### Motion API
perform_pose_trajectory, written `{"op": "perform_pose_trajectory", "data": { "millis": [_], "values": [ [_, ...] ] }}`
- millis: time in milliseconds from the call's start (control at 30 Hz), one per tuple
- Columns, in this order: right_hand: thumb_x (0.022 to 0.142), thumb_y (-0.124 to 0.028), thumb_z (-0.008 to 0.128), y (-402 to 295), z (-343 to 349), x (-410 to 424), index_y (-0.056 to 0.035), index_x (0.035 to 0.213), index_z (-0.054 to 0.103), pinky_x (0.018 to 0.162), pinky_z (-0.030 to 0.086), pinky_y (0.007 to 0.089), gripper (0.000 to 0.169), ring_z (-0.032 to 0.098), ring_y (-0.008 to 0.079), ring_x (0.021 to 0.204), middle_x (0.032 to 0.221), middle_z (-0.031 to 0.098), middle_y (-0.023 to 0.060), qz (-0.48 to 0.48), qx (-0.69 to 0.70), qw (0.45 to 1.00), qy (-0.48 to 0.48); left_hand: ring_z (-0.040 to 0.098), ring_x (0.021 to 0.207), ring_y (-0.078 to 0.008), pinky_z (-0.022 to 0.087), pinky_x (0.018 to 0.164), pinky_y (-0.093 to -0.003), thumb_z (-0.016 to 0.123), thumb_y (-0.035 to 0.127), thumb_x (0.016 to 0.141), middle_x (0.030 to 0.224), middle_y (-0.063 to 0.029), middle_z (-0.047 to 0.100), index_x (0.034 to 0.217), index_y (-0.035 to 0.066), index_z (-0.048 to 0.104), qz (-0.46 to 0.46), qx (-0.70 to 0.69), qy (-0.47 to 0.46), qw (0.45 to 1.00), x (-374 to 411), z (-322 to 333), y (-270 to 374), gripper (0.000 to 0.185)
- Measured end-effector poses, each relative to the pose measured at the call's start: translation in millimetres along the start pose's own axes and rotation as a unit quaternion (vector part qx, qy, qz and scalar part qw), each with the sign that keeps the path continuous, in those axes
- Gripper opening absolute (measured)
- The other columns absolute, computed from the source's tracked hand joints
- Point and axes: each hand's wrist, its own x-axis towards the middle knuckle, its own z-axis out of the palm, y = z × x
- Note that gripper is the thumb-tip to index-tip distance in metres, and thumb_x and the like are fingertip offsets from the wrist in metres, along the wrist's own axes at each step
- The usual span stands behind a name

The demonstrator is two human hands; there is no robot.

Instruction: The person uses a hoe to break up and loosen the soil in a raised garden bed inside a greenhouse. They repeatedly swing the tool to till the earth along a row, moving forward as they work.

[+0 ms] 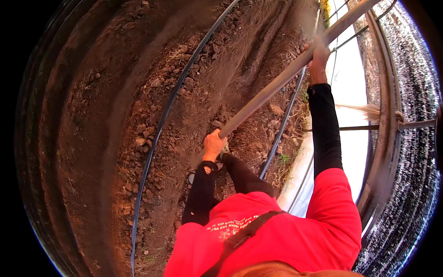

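A long wooden pole slants across the view from lower middle to upper right; it looks like a tool handle. Near its lower end, my left hand is closed around it. Farther up the wood, my right hand grips it with the arm stretched out. The pole's upper end runs out of the picture, so any tool head there is hidden. Beneath the hands lies brown, cloddy soil. Part of my leg in dark cloth shows just below my left hand.
A black irrigation hose curves along the soil to the left. Another hose runs under the pole. At right stand white plastic sheeting, a wooden post and dark mesh netting. Furrows stretch ahead.
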Motion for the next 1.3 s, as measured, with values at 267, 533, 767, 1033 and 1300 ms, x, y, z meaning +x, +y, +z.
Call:
{"op": "perform_pose_trajectory", "data": {
  "millis": [267,533,767,1033,1300],
  "values": [
    [0.077,-0.019,0.062,355,-93,-202,-0.0032,0.078,0.06,0.041,0.042,0.0333,0.016,0.053,0.017,0.045,0.058,0.053,0.0053,0.259,-0.057,0.964,-0.015,0.062,0.075,-0.0369,0.049,0.066,-0.0484,0.055,0.03,0.075,0.079,-0.0202,0.063,0.087,0.009,0.067,-0.245,0.2,-0.203,0.927,-203,22,-161,0.026],
    [0.077,-0.013,0.063,391,-114,-251,0.0024,0.082,0.054,0.044,0.044,0.0323,0.018,0.052,0.0175,0.049,0.061,0.052,0.0075,0.49,-0.104,0.865,0.003,0.062,0.081,-0.0385,0.049,0.07,-0.0463,0.064,0.04,0.069,0.08,-0.0228,0.063,0.085,0.002,0.066,-0.391,0.167,-0.295,0.856,-243,-66,-37,0.041],
    [0.08,-0.016,0.061,348,-97,-212,0.0041,0.089,0.052,0.048,0.045,0.0369,0.025,0.051,0.018,0.051,0.063,0.051,0.0094,0.466,-0.156,0.87,-0.03,0.061,0.086,-0.0377,0.049,0.07,-0.0439,0.067,0.045,0.069,0.085,-0.0231,0.063,0.097,0.002,0.06,-0.294,0.012,-0.294,0.909,-254,-88,-9,0.051],
    [0.077,-0.015,0.062,322,-115,-258,0.0045,0.085,0.054,0.044,0.042,0.0351,0.022,0.051,0.0179,0.049,0.065,0.052,0.0091,0.43,-0.056,0.9,-0.037,0.063,0.083,-0.0339,0.048,0.068,-0.0402,0.071,0.044,0.066,0.082,-0.0203,0.063,0.099,0.006,0.062,-0.331,0.102,-0.28,0.895,-312,-87,-23,0.052],
    [0.077,-0.021,0.06,276,-104,-435,-0.0026,0.075,0.054,0.041,0.044,0.0327,0.02,0.051,0.0206,0.045,0.056,0.051,0.0072,0.49,-0.066,0.869,-0.002,0.06,0.084,-0.0392,0.048,0.068,-0.0431,0.066,0.046,0.069,0.081,-0.0203,0.063,0.094,0.006,0.059,-0.338,0.108,-0.251,0.901,-464,-165,-116,0.048]
  ]
}}
